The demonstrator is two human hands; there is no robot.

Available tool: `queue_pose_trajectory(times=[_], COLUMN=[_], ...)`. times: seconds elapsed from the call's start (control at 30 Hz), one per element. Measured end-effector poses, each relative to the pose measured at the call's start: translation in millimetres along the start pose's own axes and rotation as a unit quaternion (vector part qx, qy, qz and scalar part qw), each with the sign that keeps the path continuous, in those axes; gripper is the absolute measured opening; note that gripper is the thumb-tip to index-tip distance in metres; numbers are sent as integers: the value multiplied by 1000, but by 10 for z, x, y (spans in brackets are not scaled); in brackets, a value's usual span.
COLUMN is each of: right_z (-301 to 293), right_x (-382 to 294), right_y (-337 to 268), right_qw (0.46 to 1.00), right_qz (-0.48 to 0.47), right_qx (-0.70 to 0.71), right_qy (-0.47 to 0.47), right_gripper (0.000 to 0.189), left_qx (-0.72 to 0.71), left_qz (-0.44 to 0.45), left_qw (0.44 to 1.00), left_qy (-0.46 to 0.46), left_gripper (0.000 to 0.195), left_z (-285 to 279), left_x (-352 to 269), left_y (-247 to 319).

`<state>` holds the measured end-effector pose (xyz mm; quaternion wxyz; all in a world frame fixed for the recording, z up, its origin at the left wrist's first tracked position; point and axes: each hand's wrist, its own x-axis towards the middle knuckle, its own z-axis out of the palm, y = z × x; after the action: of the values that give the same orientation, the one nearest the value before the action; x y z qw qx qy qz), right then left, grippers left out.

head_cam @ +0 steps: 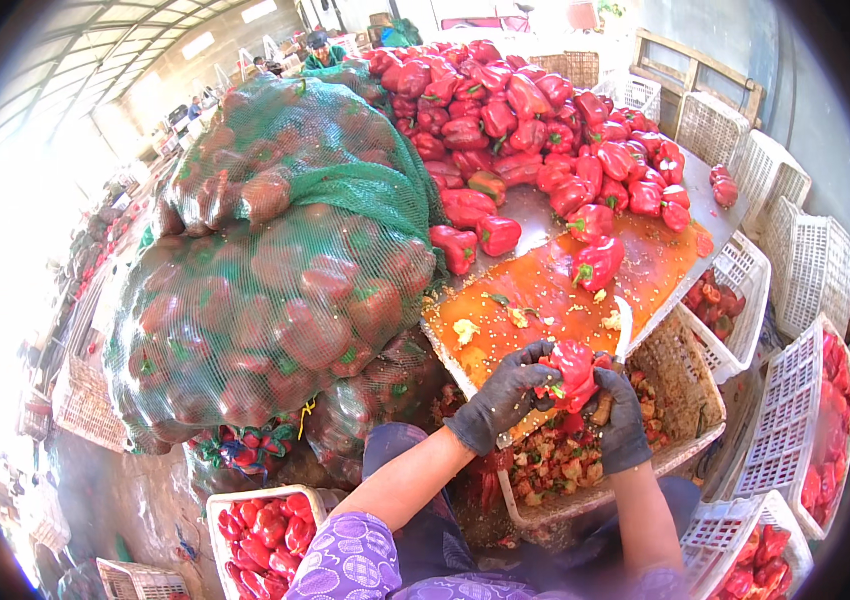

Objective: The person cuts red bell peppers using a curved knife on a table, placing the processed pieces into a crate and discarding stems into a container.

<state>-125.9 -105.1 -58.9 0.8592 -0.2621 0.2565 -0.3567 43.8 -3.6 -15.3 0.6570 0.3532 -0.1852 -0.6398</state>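
My left hand (pixel 509 390), in a dark glove, grips a red bell pepper (pixel 573 373) from its left side, above the near edge of a metal table (pixel 507 289) wet with orange juice. On the pepper's right, my right hand (pixel 614 409), gloved too, holds a curved knife (pixel 623 330) by its wooden handle, blade pointing up, and its fingers touch the pepper. Seeds and pale cores dot the table. Whole red peppers (pixel 500 120) are heaped at its far end. Below my hands, a crate (pixel 684 375) contains cut cores and scraps.
Green mesh sacks full of peppers (pixel 267 300) are stacked at the left. A white crate of red peppers (pixel 320 501) stands at lower left. More plastic crates (pixel 785 420) line the right side, some with peppers. A person (pixel 322 54) is in the background beyond the sacks.
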Motion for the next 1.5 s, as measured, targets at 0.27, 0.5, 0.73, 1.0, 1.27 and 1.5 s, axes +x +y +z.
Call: queue_pose_trajectory(times=[0.27,0.5,0.73,1.0,1.27,1.5], right_z=[108,499,320,362,454,250], right_x=[-186,-484,-422,-392,-439,-320], right_y=[-43,-95,-266,-219,-176,-94], right_qw=[995,972,950,940,944,951], right_qz=[-73,-184,-175,-126,-118,-148], right_qx=[-66,-147,-257,-315,-307,-272], right_qy=[17,29,19,7,-18,0], right_gripper=[34,31,29,28,30,21], left_qx=[146,614,652,455,443,576], left_qz=[81,280,429,197,123,401], left_qw=[986,704,592,867,888,703], left_qy=[22,221,200,-45,25,115], left_gripper=[19,23,63,66,54,70], left_z=[15,-105,-78,49,70,167], left_x=[35,263,279,176,221,212], left_y=[-1,-87,63,-183,-179,-569])
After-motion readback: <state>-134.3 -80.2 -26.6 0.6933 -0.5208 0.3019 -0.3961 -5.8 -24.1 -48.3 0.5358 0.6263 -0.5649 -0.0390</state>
